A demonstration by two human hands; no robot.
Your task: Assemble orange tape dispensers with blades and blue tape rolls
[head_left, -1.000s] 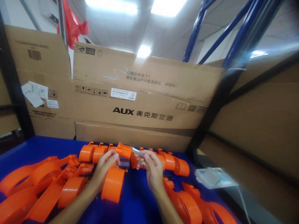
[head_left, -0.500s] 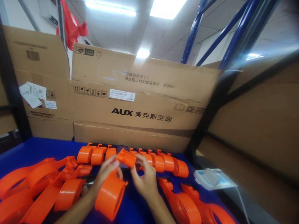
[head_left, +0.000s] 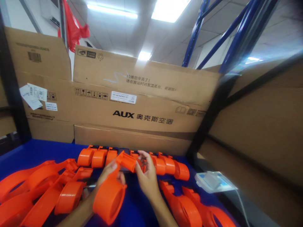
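In the middle of the head view I hold an orange plastic tape dispenser (head_left: 110,198), its round hub hanging low and its flat head tilted up. My left hand (head_left: 110,173) is closed around the narrow part below the head, some fingers hidden behind it. My right hand (head_left: 146,176) is at the head's right end, thumb and fingers apart; the thumb is at its edge, and I cannot tell whether it touches. Behind the hands a row of similar orange dispensers (head_left: 100,157) with black parts stands along the back.
More orange dispensers (head_left: 69,197) lie piled at the left, and others (head_left: 187,208) lie at the right on the blue surface (head_left: 21,148). A dark flat object (head_left: 123,152) is within the back row. Cardboard (head_left: 142,110) walls the back; a clear plastic box (head_left: 215,182) with a cable sits right.
My right hand has loosened from the dispenser's head, its fingers raised and spread further. The dispenser has shifted slightly left and turned a little in my left hand.
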